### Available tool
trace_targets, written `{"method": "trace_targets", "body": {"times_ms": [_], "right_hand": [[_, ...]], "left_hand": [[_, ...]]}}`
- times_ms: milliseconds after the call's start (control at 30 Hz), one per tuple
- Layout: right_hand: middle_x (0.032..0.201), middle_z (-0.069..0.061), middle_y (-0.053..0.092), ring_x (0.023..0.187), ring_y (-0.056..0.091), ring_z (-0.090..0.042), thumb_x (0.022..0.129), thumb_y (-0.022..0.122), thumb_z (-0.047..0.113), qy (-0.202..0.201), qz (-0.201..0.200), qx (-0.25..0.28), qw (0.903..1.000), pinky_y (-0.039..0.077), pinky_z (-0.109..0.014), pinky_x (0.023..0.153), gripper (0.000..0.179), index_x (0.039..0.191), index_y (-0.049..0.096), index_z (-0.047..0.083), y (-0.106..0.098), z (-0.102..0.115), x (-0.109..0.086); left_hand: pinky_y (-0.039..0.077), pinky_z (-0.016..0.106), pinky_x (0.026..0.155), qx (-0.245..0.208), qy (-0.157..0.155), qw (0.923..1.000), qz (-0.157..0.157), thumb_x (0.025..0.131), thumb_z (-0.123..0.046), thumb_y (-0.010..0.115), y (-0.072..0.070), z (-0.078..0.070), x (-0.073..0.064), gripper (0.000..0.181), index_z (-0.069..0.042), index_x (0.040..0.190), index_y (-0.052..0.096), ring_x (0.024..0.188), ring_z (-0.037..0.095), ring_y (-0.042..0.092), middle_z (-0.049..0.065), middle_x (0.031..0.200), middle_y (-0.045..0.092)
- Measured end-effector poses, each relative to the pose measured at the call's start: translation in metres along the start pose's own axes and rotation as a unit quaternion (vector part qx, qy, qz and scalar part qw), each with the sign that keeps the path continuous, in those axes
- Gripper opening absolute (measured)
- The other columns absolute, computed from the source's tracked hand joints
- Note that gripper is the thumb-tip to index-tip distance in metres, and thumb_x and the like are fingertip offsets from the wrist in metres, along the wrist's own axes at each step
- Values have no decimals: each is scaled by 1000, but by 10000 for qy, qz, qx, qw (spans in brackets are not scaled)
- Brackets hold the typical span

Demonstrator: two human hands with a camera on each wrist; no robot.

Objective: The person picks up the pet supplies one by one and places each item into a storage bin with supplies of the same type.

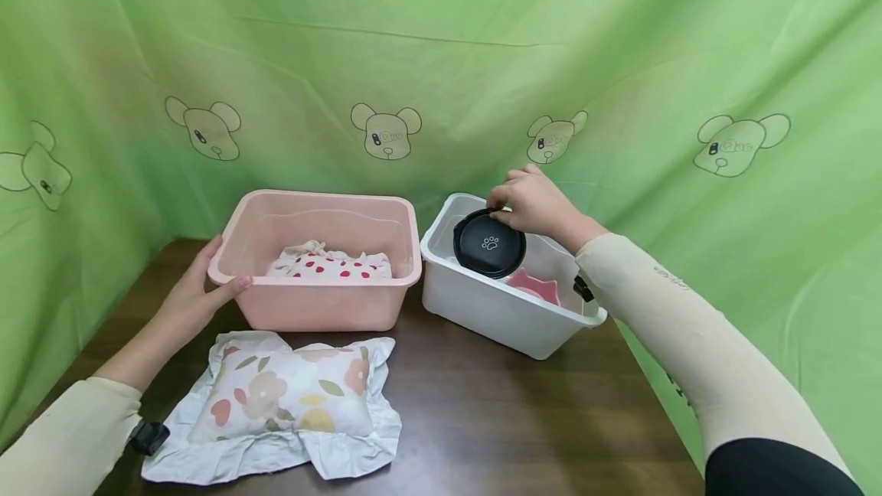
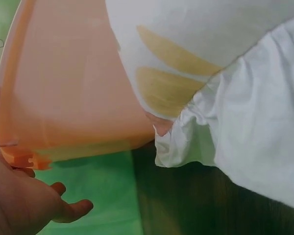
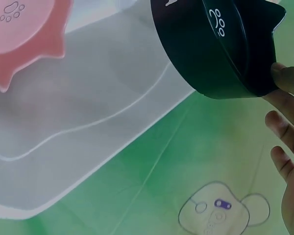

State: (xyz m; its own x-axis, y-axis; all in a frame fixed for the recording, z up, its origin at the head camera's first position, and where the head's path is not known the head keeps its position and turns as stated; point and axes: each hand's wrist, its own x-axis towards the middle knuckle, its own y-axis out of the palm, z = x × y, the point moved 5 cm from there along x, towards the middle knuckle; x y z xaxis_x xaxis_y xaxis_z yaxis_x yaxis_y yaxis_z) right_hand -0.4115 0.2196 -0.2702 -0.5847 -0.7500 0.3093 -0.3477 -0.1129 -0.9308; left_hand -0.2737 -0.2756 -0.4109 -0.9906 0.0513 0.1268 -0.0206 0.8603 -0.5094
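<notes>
The right hand [image 1: 536,201] pinches a glossy, round, paw-printed black bowl [image 1: 489,249]

Green curtain [image 1: 441,6] at back and both sides, creased, soft folds. Printed with a row of five round-eared cartoon animal heads [image 1: 387,135], far-left one tipped sideways, faint lettering on some. Dark brown wood-look table [image 1: 482,435] below, glossy sheen. Floral pillow [image 1: 276,404] flat at near left, white ruffled border, flowers and leaves in pale orange, yellow, muted green. White cloth [image 1: 338,265] with red spots, bunched. Pink pointed-edge dish [image 1: 537,286], outlined paw mark readable in right wrist view.
</notes>
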Motion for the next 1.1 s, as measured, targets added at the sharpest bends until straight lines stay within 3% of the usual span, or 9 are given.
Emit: {"method": "trace_targets", "body": {"times_ms": [333, 567, 833, 1100], "right_hand": [[83, 7, 76, 82, 56, -18, 83, 85, 21, -279, 293, 263, 9988, 35, -42, 82, 10, 90, 78, 19, 29, 6, 11], [85, 10, 76, 85, 57, -16, 84, 84, 22, -193, 601, 398, 9972, 35, -43, 85, 10, 92, 78, 21, 52, -3, 12], [86, 6, 76, 89, 60, -18, 82, 85, 20, -241, 671, 711, 9949, 33, -45, 90, 12, 92, 79, 19, 68, -9, 17], [85, 7, 76, 90, 61, -18, 80, 86, 19, -161, 985, 844, 9914, 33, -47, 91, 12, 89, 78, 18, 86, -13, 11]], "left_hand": [[19, 80, 110, -83, 9, 10000, -15, 99, -40, 66, 6, 2, -2, 97, -18, 167, 0, 148, 56, 20, 29, 166, 17], [20, 80, 111, -161, 11, 9999, 12, 100, -40, 65, 6, 1, -3, 96, -20, 167, -1, 149, 54, 21, 27, 167, 16], [21, 79, 111, -228, -48, 9997, -18, 100, -40, 64, 6, 5, -3, 96, -22, 166, -3, 149, 53, 21, 25, 168, 15], [23, 78, 111, -238, -91, 9997, 5, 99, -43, 66, 11, 4, 3, 98, -24, 167, -2, 149, 51, 23, 23, 169, 16]]}}
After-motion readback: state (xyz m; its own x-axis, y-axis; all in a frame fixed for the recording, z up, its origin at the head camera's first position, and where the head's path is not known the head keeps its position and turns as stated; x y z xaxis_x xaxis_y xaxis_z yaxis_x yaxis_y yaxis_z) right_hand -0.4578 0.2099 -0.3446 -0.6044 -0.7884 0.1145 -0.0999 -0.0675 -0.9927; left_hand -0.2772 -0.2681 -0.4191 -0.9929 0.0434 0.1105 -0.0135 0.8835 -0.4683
